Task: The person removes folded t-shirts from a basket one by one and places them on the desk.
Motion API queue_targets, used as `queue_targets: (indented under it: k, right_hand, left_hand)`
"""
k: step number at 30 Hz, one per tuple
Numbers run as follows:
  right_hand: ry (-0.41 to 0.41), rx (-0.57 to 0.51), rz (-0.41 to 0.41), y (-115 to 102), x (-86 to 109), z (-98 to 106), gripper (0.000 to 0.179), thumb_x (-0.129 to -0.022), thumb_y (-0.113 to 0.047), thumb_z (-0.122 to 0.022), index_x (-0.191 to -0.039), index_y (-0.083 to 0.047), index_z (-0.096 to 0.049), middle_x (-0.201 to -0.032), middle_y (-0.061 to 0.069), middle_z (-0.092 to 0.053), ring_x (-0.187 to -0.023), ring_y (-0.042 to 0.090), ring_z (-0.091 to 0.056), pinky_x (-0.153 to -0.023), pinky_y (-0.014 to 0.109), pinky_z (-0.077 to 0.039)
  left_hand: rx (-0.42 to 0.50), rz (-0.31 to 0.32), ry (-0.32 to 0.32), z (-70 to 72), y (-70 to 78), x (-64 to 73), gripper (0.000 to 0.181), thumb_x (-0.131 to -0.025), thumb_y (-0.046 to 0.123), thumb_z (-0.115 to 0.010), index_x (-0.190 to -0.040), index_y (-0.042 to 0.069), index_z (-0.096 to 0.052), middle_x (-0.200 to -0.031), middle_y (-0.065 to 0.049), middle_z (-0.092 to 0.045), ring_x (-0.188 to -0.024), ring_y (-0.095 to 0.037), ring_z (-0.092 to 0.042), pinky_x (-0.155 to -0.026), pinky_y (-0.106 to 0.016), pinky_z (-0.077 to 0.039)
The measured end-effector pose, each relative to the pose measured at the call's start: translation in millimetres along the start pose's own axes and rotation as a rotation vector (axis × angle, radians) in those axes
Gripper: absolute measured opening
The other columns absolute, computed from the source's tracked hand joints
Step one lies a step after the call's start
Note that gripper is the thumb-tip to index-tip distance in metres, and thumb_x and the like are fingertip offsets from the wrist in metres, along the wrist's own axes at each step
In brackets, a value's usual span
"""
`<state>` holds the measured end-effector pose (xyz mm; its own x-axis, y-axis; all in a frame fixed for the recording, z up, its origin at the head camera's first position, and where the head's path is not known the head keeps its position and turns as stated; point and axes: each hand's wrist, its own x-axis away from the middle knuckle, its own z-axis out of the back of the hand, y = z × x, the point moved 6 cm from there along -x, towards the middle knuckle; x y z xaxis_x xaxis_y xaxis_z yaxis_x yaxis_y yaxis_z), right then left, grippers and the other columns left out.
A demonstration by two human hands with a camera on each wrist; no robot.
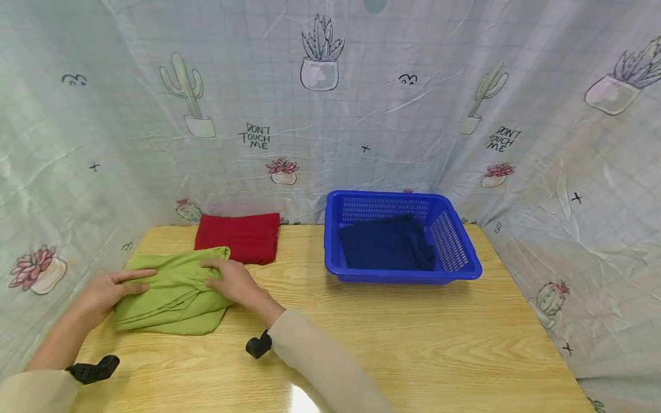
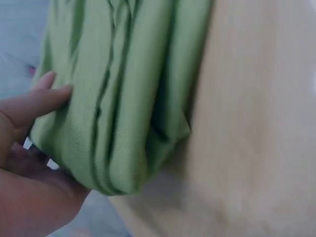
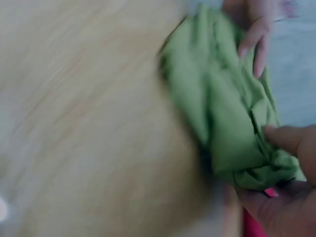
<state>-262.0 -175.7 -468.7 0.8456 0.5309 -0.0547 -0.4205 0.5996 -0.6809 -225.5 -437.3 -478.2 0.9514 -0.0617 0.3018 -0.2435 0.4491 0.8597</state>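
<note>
Green cloth (image 1: 172,295) is seen at 8 o'clock in the head view, on or just over the table (image 1: 413,338); whether it is fully rested there cannot be told. It is folded in loose layers, creased along the middle. Its 9 o'clock end is gripped by the left hand (image 1: 100,295), with two digits laid on top and the rest tucked under. Its 3 o'clock end is pinched by the right hand (image 1: 234,281), thumb above, fingers below. Red cloth (image 1: 240,235) is laid folded at 2 o'clock from the green one, its near edge partly covered in view. Basket (image 1: 403,276), blue, is set well apart, between 2 and 3 o'clock. Navy cloth (image 1: 382,244) is held inside it. Wrist views are blurred.
</note>
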Motion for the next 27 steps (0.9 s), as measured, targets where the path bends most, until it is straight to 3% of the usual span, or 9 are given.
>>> queue_targets:
  k: [3, 5, 12, 19, 24, 27]
  right_hand:
    - [0.010, 0.131, -0.070, 9.9, -3.7, -15.5, 0.044, -0.095, -0.030, -0.073, -0.138, -0.033, -0.065, -0.133, -0.013, -0.065, -0.125, 0.006, -0.057, -0.095, 0.017, -0.048]
    - [0.020, 0.164, -0.098, 13.9, -5.6, -21.6, 0.042, -0.094, -0.031, -0.075, -0.135, -0.034, -0.067, -0.131, -0.013, -0.066, -0.125, 0.007, -0.057, -0.094, 0.019, -0.049]
    - [0.050, 0.147, -0.136, 15.6, -6.7, -21.6, 0.042, -0.091, -0.033, -0.077, -0.132, -0.035, -0.070, -0.128, -0.013, -0.067, -0.117, 0.004, -0.061, -0.083, 0.014, -0.049]
    - [0.084, 0.087, -0.136, 18.1, -3.5, -20.5, 0.042, -0.089, -0.033, -0.078, -0.130, -0.036, -0.071, -0.126, -0.013, -0.068, -0.108, 0.001, -0.063, -0.072, 0.011, -0.046]
    - [0.032, 0.054, -0.076, 23.7, -2.6, -17.8, 0.044, -0.094, -0.035, -0.074, -0.136, -0.033, -0.067, -0.134, -0.012, -0.065, -0.121, 0.005, -0.060, -0.093, 0.016, -0.047]
    - [-0.014, 0.023, -0.038, 28.7, 2.6, -13.0, 0.046, -0.097, -0.036, -0.071, -0.141, -0.028, -0.063, -0.138, -0.010, -0.062, -0.128, 0.007, -0.057, -0.102, 0.018, -0.044]
  left_hand:
    - [-0.238, 0.005, -0.001, 3.2, -14.7, -4.1, 0.051, -0.095, 0.029, -0.073, -0.140, 0.007, -0.063, -0.154, -0.040, -0.027, -0.133, -0.059, -0.037, -0.103, -0.067, -0.039]
    - [-0.306, 0.011, 0.002, 4.5, -19.1, -6.2, 0.056, -0.094, 0.029, -0.075, -0.140, 0.000, -0.059, -0.153, -0.044, -0.020, -0.135, -0.067, -0.018, -0.104, -0.074, -0.028]
    - [-0.308, 0.030, 0.051, 4.6, -12.0, -15.3, 0.054, -0.091, 0.018, -0.077, -0.135, -0.008, -0.059, -0.153, -0.046, -0.015, -0.135, -0.068, -0.016, -0.104, -0.073, -0.031]
    - [-0.303, 0.031, 0.084, 3.6, -8.6, -13.5, 0.053, -0.091, 0.016, -0.077, -0.135, -0.008, -0.058, -0.154, -0.045, -0.017, -0.136, -0.067, -0.016, -0.104, -0.071, -0.032]
    - [-0.415, -0.036, 0.126, -7.7, 2.7, -10.2, 0.047, -0.094, 0.010, -0.071, -0.134, -0.011, -0.058, -0.149, -0.046, -0.027, -0.131, -0.068, -0.025, -0.098, -0.072, -0.038]
    - [-0.537, -0.081, 0.161, -20.5, 13.3, -7.1, 0.048, -0.096, 0.011, -0.068, -0.137, -0.010, -0.055, -0.146, -0.050, -0.026, -0.128, -0.070, -0.026, -0.097, -0.078, -0.032]
